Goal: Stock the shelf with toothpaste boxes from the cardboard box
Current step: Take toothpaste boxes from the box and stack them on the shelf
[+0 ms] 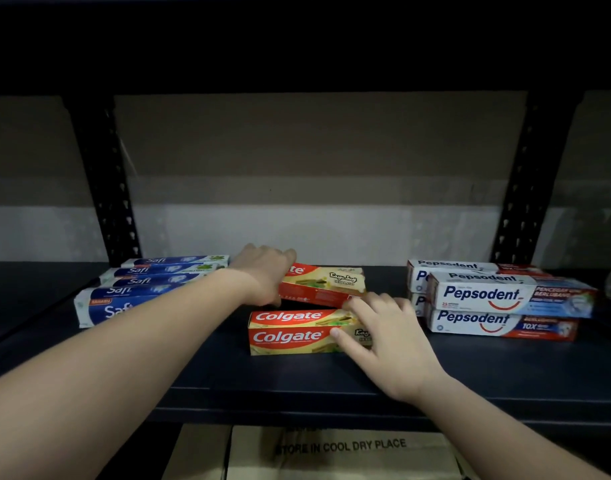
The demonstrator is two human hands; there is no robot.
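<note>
Gripping rear Colgate box (pixel 326 287) with left hand (pixel 262 275), right hand (pixel 387 337) spread on front box (pixel 290 334), dark shelf (pixel 470 372), pale wall (pixel 297 223)

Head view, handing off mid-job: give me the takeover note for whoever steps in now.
Left grip: curled over the left end of the rear Colgate box, holding it.
Right grip: fingers spread over the right end of the front Colgate box, fingertips reaching the rear one.
Done: on the shelf, Safi boxes at left, Pepsodent boxes stacked at right.
Left: settle the two Colgates mid-shelf, then check the cardboard box below for more; its contents are not visible.
</note>
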